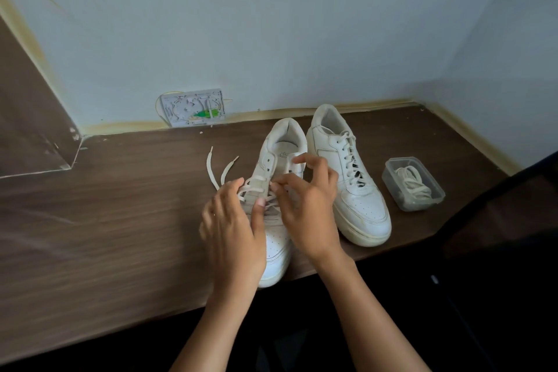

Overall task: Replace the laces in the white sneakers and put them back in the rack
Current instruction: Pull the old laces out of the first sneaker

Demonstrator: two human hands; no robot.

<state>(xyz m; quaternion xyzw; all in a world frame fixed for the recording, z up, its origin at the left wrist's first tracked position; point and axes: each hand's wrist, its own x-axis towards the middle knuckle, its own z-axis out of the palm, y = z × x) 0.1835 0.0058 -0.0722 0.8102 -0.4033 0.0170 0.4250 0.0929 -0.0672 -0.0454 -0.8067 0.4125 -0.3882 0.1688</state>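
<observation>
Sneaker half-laced, white, upper eyelets bare, lace trailing left.

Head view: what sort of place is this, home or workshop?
Probably a room in a home: a wood-grain desk set into a corner of painted walls, an open wall box at its back edge, and white sneakers being laced.

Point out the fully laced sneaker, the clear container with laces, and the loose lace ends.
fully laced sneaker (362, 208), head view, on its toe cap.
clear container (392, 164), head view, on its far rim.
loose lace ends (209, 164), head view, on the left strand.
</observation>
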